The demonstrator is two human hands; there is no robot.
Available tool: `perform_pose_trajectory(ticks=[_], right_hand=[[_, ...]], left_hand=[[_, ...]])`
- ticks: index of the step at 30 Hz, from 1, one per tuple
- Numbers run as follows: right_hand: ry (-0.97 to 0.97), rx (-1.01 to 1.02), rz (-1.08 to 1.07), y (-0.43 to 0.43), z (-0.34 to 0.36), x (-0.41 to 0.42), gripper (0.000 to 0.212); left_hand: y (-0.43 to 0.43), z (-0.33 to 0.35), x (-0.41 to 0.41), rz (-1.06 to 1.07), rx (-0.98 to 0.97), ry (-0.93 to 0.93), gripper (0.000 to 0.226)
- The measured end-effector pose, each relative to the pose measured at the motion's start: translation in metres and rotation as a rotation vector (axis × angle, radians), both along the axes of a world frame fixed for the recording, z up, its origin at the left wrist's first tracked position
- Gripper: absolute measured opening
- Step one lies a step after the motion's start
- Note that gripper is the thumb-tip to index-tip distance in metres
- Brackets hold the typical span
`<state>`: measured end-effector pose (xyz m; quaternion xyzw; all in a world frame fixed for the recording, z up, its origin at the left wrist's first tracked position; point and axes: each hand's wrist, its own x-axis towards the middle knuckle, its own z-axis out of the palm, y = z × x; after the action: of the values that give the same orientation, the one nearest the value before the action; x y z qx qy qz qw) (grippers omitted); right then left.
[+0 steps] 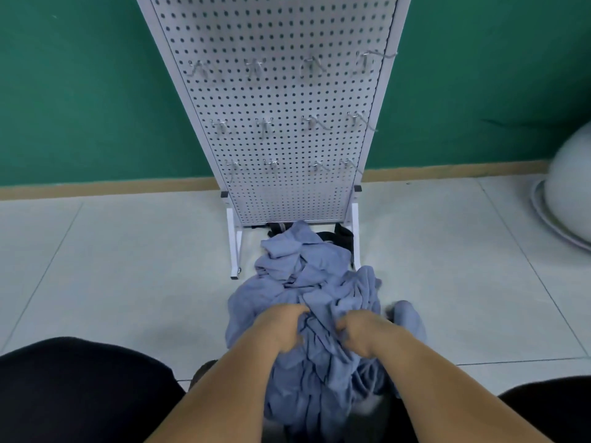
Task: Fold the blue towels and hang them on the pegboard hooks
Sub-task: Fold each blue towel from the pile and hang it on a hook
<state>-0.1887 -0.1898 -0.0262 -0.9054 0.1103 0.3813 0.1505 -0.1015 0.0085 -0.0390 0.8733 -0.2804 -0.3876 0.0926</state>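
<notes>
- blue towels point(307, 276): crumpled heap on the tiled floor point(112, 266). Its long axis runs from between the person's knees point(80, 388) away to the pegboard point(287, 199) foot, and the far end touches the stand base.
- None folded, none hung; individual towels can't be told apart in the heap.
- left hand point(281, 329): on the near-middle of the heap, fingers curled into the cloth and bunching a fold.
- right hand point(363, 337): just beside the left, a ridge of cloth between them, fingers also dug in and gripping.
- Both hands equally close, sitting on top of the heap; most of it lies ahead of them, the rest trails back under the forearms.
- Likely step: pulling one towel free, lifting up and toward the body.
- hooks point(256, 67): three rows, all bare, above and beyond the heap.
- Green wall point(80, 91) behind; white round object point(569, 187) far right.
</notes>
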Motion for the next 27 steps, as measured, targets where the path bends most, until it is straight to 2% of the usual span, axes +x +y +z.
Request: perform_pose_trajectory(ticks=[4, 7, 11, 16, 17, 20, 22, 25, 27], right_hand=[[-0.199, 0.083, -0.016, -0.008, 0.02, 0.013, 0.029], [-0.406, 0.181, -0.057, -0.018, 0.063, 0.03, 0.024], [-0.613, 0.286, -0.084, -0.029, 0.126, 0.049, 0.024], [-0.721, 0.301, -0.052, -0.048, 0.196, 0.062, 0.057], [-0.719, 0.287, -0.029, -0.052, 0.209, 0.064, 0.058], [-0.697, 0.236, 0.064, -0.062, 0.242, 0.068, 0.031], [-0.758, 0.277, 0.063, -0.063, 0.258, 0.069, 0.019], [-0.904, 0.352, 0.005, -0.061, 0.276, 0.072, 0.019], [-0.93, 0.397, -0.005, -0.057, 0.279, 0.073, 0.021]], left_hand=[[-0.014, 0.02, 0.008, 0.176, -0.273, -0.048, 0.058], [-0.027, 0.037, 0.023, 0.27, -0.463, -0.018, 0.061], [-0.037, 0.071, 0.05, 0.278, -0.635, 0.046, 0.045], [-0.041, 0.157, 0.082, 0.195, -0.665, -0.08, 0.012], [-0.041, 0.176, 0.087, 0.179, -0.67, -0.115, 0.01], [-0.036, 0.231, 0.096, 0.116, -0.733, -0.19, 0.004], [-0.032, 0.263, 0.096, 0.055, -0.747, -0.256, 0.005], [-0.027, 0.288, 0.094, 0.007, -0.769, -0.323, 0.007], [-0.024, 0.288, 0.094, 0.014, -0.773, -0.306, 0.008]])
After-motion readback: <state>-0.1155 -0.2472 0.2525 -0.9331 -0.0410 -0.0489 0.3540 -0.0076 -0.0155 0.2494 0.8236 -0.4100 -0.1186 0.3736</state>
